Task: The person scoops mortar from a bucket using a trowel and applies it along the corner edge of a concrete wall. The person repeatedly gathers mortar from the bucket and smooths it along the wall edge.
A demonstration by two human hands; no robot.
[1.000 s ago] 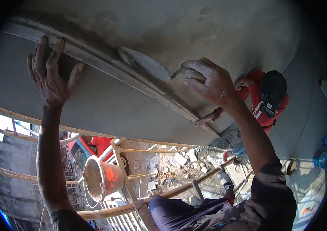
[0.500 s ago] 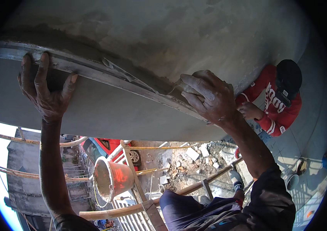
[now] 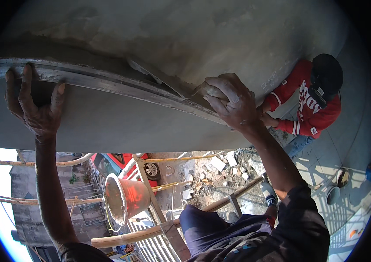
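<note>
A long metal straightedge (image 3: 107, 85) lies along the grey plastered surface, running from the far left down toward the right. My left hand (image 3: 37, 107) has its fingers spread, with the fingertips pressed on the straightedge's lower side near its left end. Wrapped round the handle of a trowel (image 3: 161, 81) is my right hand (image 3: 235, 102). The trowel's narrow blade points left along the straightedge's upper edge, against darker, damp-looking plaster (image 3: 80, 48). My right hand hides most of the handle and the straightedge's right end.
A co-worker in a red top (image 3: 308, 96) and dark cap stands at right, hands close together near my right forearm. An orange bucket (image 3: 135, 196) hangs by the scaffold poles (image 3: 137, 237) below. Rubble (image 3: 207, 177) and a red car (image 3: 126, 161) lie farther down.
My left hand has shifted slightly left and down in the picture, as has the straightedge's left part. The trowel and my right hand stay along the edge. The co-worker's hands have moved left.
</note>
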